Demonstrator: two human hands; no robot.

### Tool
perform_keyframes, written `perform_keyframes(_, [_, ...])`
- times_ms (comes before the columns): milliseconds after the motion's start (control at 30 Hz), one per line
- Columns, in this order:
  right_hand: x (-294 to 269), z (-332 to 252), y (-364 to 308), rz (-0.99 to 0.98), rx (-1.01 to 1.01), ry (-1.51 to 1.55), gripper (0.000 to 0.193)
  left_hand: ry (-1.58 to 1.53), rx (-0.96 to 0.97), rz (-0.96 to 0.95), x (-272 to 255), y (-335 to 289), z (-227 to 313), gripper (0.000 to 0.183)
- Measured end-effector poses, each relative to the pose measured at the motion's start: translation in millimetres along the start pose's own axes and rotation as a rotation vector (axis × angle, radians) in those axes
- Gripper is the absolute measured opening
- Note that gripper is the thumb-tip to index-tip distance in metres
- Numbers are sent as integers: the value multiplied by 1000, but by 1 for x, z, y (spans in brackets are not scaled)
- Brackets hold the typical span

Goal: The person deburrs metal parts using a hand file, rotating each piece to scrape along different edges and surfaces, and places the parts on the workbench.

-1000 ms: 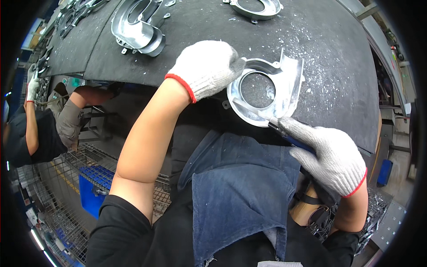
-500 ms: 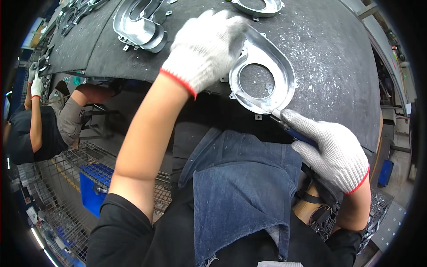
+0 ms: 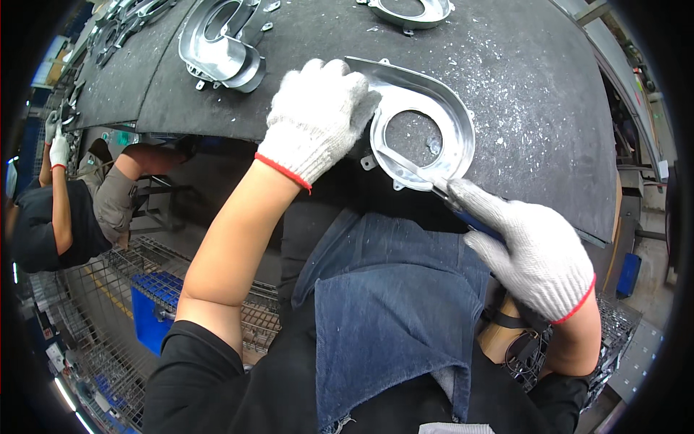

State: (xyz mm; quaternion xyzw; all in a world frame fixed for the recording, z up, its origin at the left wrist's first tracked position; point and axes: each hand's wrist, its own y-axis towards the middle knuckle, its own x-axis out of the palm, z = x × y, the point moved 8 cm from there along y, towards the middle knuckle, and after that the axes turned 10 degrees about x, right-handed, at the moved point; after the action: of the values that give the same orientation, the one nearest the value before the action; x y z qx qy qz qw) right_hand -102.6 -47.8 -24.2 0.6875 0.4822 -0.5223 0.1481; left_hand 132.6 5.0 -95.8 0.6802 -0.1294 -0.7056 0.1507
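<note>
Your left grip pinches the metal part, your right grip holds the blue-handled tool; if the part turns, the tool might slip.

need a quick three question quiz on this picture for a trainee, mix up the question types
1. Which hand holds the blue-handled tool?
2. True or false: the left hand is bare.
3. The opening in the silver metal part nearest the tool is:
a) square
b) round
c) star-shaped

Key:
1. The right hand.
2. False; the left hand wears a white knit glove.
3. b
</note>
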Motion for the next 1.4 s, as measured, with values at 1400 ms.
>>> perform_keyframes(1400, [17, 175, -130, 291, 431, 178, 61, -435, 550, -41, 53, 92, 187, 27])
